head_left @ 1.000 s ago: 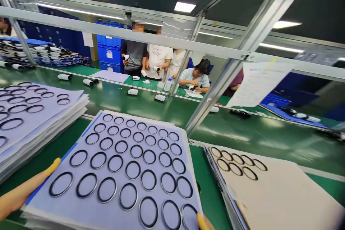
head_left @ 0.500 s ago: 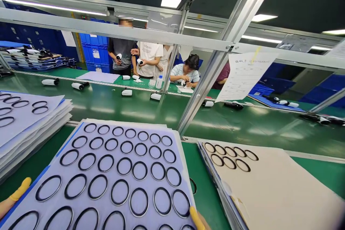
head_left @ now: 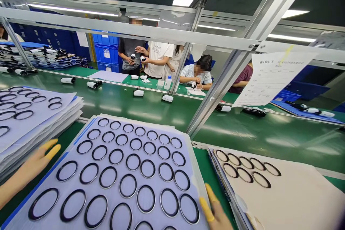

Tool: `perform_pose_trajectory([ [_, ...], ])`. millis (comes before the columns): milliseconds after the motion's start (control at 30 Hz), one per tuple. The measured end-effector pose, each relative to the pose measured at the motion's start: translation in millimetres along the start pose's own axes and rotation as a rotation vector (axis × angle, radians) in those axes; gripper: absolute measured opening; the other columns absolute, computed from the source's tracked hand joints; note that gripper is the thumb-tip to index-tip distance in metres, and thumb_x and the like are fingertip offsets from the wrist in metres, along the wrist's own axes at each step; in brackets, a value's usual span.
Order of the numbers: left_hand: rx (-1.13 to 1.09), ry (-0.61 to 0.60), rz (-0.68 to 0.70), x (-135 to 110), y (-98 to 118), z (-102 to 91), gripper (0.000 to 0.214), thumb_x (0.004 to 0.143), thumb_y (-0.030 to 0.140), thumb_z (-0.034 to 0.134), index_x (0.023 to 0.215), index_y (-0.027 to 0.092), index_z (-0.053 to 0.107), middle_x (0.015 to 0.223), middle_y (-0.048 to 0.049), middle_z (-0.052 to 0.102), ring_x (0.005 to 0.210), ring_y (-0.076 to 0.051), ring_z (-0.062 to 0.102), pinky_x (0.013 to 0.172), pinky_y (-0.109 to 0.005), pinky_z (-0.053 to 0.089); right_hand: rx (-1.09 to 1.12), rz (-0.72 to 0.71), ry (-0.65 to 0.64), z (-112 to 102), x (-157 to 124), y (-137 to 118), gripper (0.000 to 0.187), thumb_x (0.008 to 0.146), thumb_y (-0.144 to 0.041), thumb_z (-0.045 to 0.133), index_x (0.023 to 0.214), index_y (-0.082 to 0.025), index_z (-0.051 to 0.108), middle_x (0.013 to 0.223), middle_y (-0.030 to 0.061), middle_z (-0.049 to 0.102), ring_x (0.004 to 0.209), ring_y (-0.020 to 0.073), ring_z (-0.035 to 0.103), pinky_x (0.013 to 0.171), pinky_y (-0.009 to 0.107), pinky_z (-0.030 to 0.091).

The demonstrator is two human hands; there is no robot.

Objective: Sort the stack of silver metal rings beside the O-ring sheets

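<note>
Left hand and right hand open, fingers spread, holding nothing, well apart, just off the 9 and 5 o'clock edges of the lilac sheet of black rubber rings at 6 o'clock in view

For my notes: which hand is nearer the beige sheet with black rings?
The right hand, just left of the beige sheet. The left hand is farther, beyond the left edge of the lavender ring sheet.
</note>
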State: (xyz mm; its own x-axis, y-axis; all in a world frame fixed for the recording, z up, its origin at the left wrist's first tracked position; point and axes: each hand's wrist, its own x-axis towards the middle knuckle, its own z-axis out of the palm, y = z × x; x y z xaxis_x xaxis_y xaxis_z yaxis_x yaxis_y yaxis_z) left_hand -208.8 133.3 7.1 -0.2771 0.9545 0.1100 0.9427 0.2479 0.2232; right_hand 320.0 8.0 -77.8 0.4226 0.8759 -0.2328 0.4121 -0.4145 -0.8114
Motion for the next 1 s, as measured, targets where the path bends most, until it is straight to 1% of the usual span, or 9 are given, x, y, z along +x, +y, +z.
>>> perform_pose_trajectory([
  [100, -0.27, 0.014, 0.44, 33.0, 64.3, -0.1, 0.048, 0.088, 0.032, 0.042, 0.126, 0.004, 0.052, 0.135, -0.0134, 0.053, 0.127, -0.031, 0.043, 0.109, -0.043, 0.029, -0.332, -0.38, 0.277, -12.4, 42.2, -20.3, 0.065, 0.085, -0.051, 0.037, 0.127, -0.004, 0.053, 0.132, 0.0232, 0.057, 0.125, 0.0374, 0.049, 0.107, 0.056, 0.034],
  [167, -0.308, -0.08, 0.67, 33.4, 129.0, 2.8, 0.039, 0.09, 0.033, 0.041, 0.119, 0.015, 0.061, 0.129, -0.0024, 0.058, 0.126, -0.027, 0.043, 0.109, -0.039, 0.025, -0.409, -0.544, 0.249, -11.6, 68.3, -45.1, 0.044, 0.085, -0.041, 0.046, 0.112, -0.014, 0.067, 0.123, 0.0159, 0.065, 0.122, 0.0339, 0.051, 0.108, 0.051, 0.035],
  [200, -0.32, -0.156, 0.781, 29.0, 164.3, 6.6, 0.033, 0.09, 0.031, 0.046, 0.113, 0.017, 0.065, 0.124, -0.0044, 0.062, 0.121, -0.025, 0.047, 0.107, -0.036, 0.03, -0.443, -0.599, 0.221, -8.1, 79.0, -59.0, 0.035, 0.084, -0.037, 0.051, 0.106, -0.017, 0.07, 0.12, 0.0151, 0.067, 0.121, 0.0339, 0.052, 0.107, 0.05, 0.035],
  [333, -0.31, -0.321, 0.992, 5.3, 286.4, 39.2, 0.008, 0.084, 0.019, 0.062, 0.084, 0.017, 0.07, 0.101, -0.009, 0.068, 0.103, -0.022, 0.058, 0.098, -0.035, 0.041, -0.568, -0.69, 0.106, 13.7, 104.1, -103.8, 0.014, 0.084, -0.02, 0.061, 0.088, -0.016, 0.074, 0.105, 0.0144, 0.072, 0.106, 0.0297, 0.061, 0.099, 0.048, 0.041],
  [433, -0.28, -0.393, 1.016, -2.8, 332.0, 67.7, 0.023, 0.092, 0.03, 0.055, 0.11, 0.016, 0.061, 0.116, -0.0096, 0.06, 0.1, -0.021, 0.06, 0.088, -0.042, 0.05, -0.6, -0.665, 0.065, 24.1, 111.8, -114.9, 0.012, 0.089, -0.025, 0.061, 0.086, -0.016, 0.068, 0.097, 0.0055, 0.071, 0.095, 0.0212, 0.064, 0.091, 0.045, 0.048],
  [667, -0.426, -0.5, 0.911, 0.7, 342.6, 86.0, 0.027, 0.093, 0.031, 0.055, 0.116, 0.017, 0.057, 0.12, -0.0097, 0.058, 0.101, -0.021, 0.06, 0.086, -0.042, 0.052, -0.273, -0.523, 0.079, 23.9, 113.8, -113.0, 0.018, 0.09, -0.031, 0.059, 0.08, -0.017, 0.063, 0.091, 0.0035, 0.067, 0.089, 0.0199, 0.062, 0.085, 0.041, 0.047],
  [867, -0.815, -0.578, 0.699, -26.8, 303.7, 43.5, 0.022, 0.095, 0.029, 0.04, 0.092, 0.015, 0.056, 0.094, -0.0074, 0.064, 0.087, -0.019, 0.059, 0.077, -0.032, 0.048, 0.356, -0.348, -0.007, 13.8, 52.5, -110.7, 0.044, 0.085, -0.061, 0.044, 0.08, -0.02, 0.058, 0.074, 0.0058, 0.067, 0.061, 0.0192, 0.057, 0.056, 0.031, 0.046],
  [967, -0.998, -0.721, 0.624, -52.9, 269.7, 16.7, 0.026, 0.094, 0.038, 0.039, 0.087, 0.016, 0.051, 0.09, -0.0061, 0.061, 0.078, -0.015, 0.057, 0.07, -0.027, 0.047, 0.787, -0.18, -0.186, 17.4, 9.7, -111.7, 0.041, 0.076, -0.059, 0.065, 0.077, -0.018, 0.062, 0.066, 0.0007, 0.064, 0.054, 0.013, 0.053, 0.051, 0.025, 0.044],
  [1000, -1.187, -0.857, 0.501, -60.7, 259.2, 9.5, 0.029, 0.089, 0.044, 0.05, 0.085, 0.015, 0.052, 0.087, -0.0056, 0.06, 0.074, -0.014, 0.055, 0.068, -0.026, 0.045, 0.965, -0.102, -0.251, 19.8, -2.0, -113.1, 0.038, 0.071, -0.054, 0.073, 0.075, -0.018, 0.064, 0.064, -0.0003, 0.064, 0.053, 0.0113, 0.053, 0.05, 0.023, 0.042],
])
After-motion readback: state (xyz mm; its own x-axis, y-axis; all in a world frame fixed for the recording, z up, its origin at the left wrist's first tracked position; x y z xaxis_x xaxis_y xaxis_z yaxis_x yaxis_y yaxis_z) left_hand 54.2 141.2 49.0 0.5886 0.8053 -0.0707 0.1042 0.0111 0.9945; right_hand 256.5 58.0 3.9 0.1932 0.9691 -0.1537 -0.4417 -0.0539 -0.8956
